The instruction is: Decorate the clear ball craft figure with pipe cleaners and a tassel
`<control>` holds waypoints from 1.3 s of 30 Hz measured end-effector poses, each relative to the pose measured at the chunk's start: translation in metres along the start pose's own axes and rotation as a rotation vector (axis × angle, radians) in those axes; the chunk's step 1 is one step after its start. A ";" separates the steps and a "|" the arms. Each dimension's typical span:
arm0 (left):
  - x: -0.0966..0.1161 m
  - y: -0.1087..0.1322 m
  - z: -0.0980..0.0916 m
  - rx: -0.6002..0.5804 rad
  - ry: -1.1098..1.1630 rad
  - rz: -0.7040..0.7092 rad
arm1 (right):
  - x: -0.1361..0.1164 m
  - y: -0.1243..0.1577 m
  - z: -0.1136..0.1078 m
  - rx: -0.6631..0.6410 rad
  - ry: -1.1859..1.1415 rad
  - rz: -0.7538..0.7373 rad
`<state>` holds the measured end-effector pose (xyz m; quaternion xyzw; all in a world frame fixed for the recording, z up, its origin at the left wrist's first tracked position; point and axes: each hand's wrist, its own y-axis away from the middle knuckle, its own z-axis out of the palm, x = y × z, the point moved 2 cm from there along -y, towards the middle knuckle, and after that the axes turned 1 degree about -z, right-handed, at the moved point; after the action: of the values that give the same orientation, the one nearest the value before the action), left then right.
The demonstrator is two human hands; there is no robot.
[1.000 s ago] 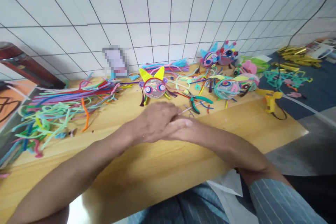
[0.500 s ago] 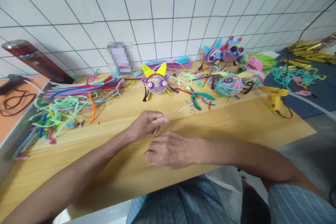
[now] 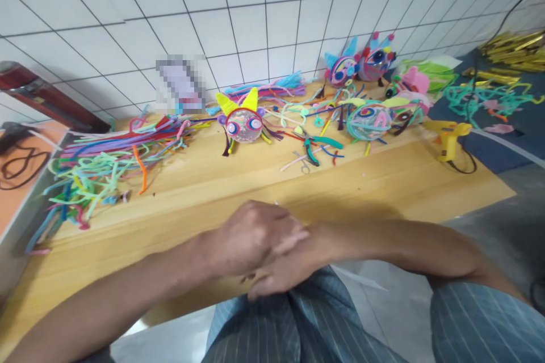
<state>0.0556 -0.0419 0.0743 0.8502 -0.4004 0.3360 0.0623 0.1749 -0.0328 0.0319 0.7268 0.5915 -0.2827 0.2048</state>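
lying beyond both hands on the wooden table, the teal-handled pliers rest with their handles spread, beside small scissors and a pale pink stem. from my distant seat i see the left hand folded over the right hand at the table's near edge, the two pressed together above striped cloth; they are blurred, and i cannot tell whether anything is pinched between them. behind the scissors and to the left, i have a clear ball with yellow horns. a teal-wrapped ball sits right of the pliers, and farther right i find a yellow glue gun. tangled green stems cover the left side, near a red flask. white tiles back it all.
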 end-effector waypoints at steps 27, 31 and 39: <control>-0.127 -0.020 0.042 0.432 -0.238 -0.112 | 0.206 0.060 -0.112 0.583 0.749 0.604; -0.122 -0.021 0.040 0.405 -0.318 -0.124 | 0.212 0.075 -0.109 0.721 0.755 0.449; -0.106 -0.019 0.039 -0.003 -0.583 -0.317 | 0.206 0.081 -0.111 0.824 0.740 0.250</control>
<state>0.0411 0.0238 -0.0183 0.9622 -0.2646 0.0640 -0.0021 0.3013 0.1732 -0.0221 0.8618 0.3744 -0.1902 -0.2848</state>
